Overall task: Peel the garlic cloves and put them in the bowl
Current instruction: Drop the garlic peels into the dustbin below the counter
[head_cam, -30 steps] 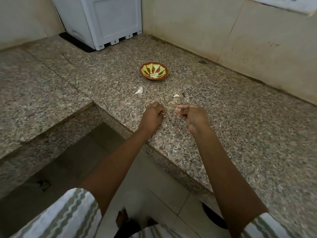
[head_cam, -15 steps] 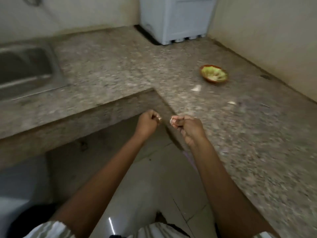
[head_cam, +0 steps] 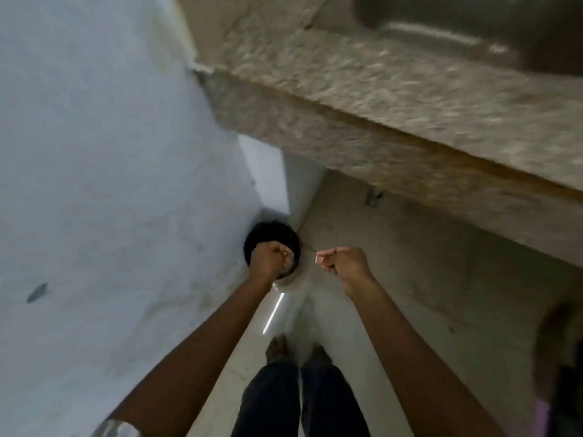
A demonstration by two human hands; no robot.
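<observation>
Right hand [head_cam: 347, 263] pinches a small pale clove [head_cam: 320, 257] at its fingertips, and the clove projects toward the left hand [head_cam: 269, 263]; blur hides its long axis. Left hand is curled into a fist, contents indiscernible, directly above a black bin [head_cam: 268, 231]. Counter [head_cam: 378, 99] lies beyond both hands.

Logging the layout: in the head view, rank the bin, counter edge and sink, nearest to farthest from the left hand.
1. Black bin, just behind the left hand.
2. Counter edge, upper right.
3. Sink, top right corner.
</observation>
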